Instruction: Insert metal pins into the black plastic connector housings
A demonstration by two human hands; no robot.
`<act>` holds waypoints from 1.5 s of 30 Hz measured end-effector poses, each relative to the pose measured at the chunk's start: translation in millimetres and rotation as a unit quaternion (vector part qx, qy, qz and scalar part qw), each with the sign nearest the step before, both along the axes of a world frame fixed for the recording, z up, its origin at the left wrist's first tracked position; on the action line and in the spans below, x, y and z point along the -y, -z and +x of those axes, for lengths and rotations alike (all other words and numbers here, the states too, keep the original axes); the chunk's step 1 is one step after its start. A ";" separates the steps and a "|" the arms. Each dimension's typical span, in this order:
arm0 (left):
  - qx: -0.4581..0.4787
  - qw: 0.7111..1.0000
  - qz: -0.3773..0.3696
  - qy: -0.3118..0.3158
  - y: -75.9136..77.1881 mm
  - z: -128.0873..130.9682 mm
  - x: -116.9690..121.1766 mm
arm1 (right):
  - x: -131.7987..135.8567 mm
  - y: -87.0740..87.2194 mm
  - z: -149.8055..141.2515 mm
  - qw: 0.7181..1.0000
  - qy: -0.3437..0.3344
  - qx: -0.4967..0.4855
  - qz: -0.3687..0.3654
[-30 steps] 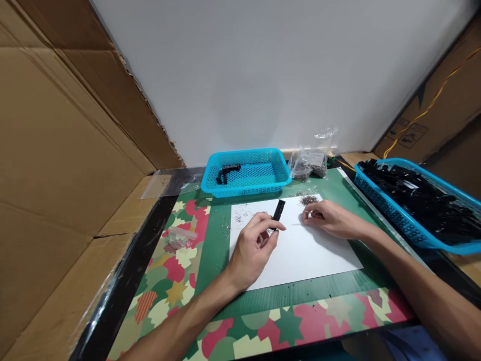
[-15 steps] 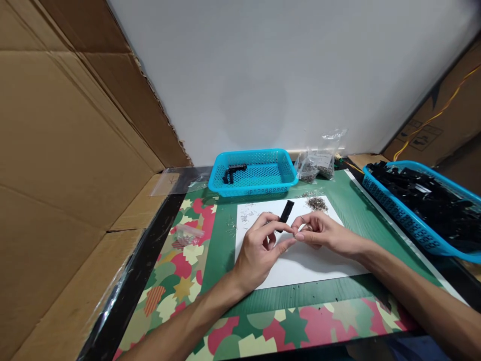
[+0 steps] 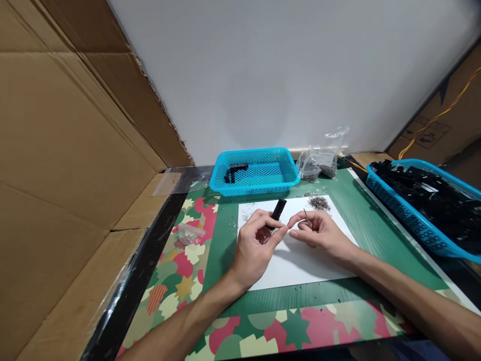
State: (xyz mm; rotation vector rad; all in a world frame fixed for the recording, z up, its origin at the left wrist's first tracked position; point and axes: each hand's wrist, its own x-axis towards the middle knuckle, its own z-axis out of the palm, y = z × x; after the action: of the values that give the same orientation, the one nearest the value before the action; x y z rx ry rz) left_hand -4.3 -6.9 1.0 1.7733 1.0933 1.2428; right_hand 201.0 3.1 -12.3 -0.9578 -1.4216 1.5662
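Note:
My left hand (image 3: pixel 257 245) is closed around a narrow black plastic piece (image 3: pixel 278 209), which sticks up past its fingers. Its thumb and forefinger also pinch together at the tips; whatever lies between them is too small to make out. My right hand (image 3: pixel 319 230) is nearest to that pinch, its forefinger reaching the left fingertips while its thumb stands a little apart. A thin grey metal tool (image 3: pixel 306 216) is held among the right fingers, mostly hidden. Beneath both hands lies a white sheet (image 3: pixel 300 268), with a pile of small metal parts (image 3: pixel 319 203) at its far right corner.
A blue basket (image 3: pixel 253 191) with a few black parts stands at the back. Another blue basket (image 3: pixel 413 225), full of black pieces, is at the right. Plastic bags of metal parts (image 3: pixel 323 163) lean by the wall. A small clear bag (image 3: pixel 191 233) lies left. Cardboard (image 3: pixel 75 140) walls the left side.
The right thumb has come away from the left fingertips and the right fingers have opened slightly, so the thin metal tool shows. The black piece has tilted and shifted a little left.

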 end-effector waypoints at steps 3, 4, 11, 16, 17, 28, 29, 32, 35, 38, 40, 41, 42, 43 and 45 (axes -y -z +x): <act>0.003 1.000 -0.030 0.002 -1.9 1.4 -0.2 | 4.2 -2.1 -3.1 0.992 0.062 0.071 0.086; 0.004 0.999 -0.039 0.003 -2.1 1.6 -0.4 | 5.8 -2.3 -4.4 0.988 0.076 0.085 0.103; -0.024 0.993 -0.103 0.060 -2.2 0.1 -3.2 | 7.1 -4.1 -2.5 0.982 0.105 0.107 0.116; -0.063 0.986 -0.123 0.088 -0.9 -1.1 -0.1 | -5.2 -10.1 15.6 0.969 0.180 0.124 0.113; -0.062 0.985 -0.133 0.090 0.8 -1.0 0.7 | -8.1 -11.0 19.3 0.967 0.196 0.126 0.105; -0.064 0.966 -0.241 0.074 10.5 5.8 5.9 | -20.8 -12.2 27.0 0.961 0.074 0.265 -0.003; -0.061 0.965 -0.243 0.072 10.5 6.3 6.1 | -20.8 -12.4 25.9 0.959 0.074 0.273 -0.005; -0.065 0.966 -0.238 0.072 11.7 7.2 6.1 | -20.3 -12.3 22.9 0.951 0.074 0.301 0.003; -0.071 0.966 -0.234 0.080 13.5 7.2 5.9 | -19.9 -11.1 20.9 0.944 0.079 0.319 0.025; -0.067 0.966 -0.237 0.083 14.4 6.7 6.4 | -19.8 -8.8 20.1 0.941 0.077 0.327 0.045; -0.059 0.965 -0.243 0.085 14.5 6.5 7.2 | -19.5 -7.1 20.2 0.936 0.080 0.336 0.066; -0.056 0.964 -0.246 0.087 14.5 6.3 7.6 | -19.2 -6.2 20.3 0.934 0.083 0.339 0.078; -0.052 0.963 -0.249 0.090 14.5 6.3 7.9 | -18.8 -5.4 20.5 0.932 0.087 0.341 0.088; -0.048 0.962 -0.252 0.092 14.5 6.2 8.1 | -18.3 -4.7 20.8 0.931 0.089 0.341 0.096; -0.041 0.962 -0.254 0.095 14.7 6.3 8.0 | -17.1 -3.3 21.2 0.930 0.087 0.341 0.108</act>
State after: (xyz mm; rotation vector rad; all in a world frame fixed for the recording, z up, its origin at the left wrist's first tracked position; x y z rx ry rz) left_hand 2.0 -14.9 -13.7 1.4958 1.1339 0.6969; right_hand 222.2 20.2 -9.0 -1.5296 -1.8607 0.9447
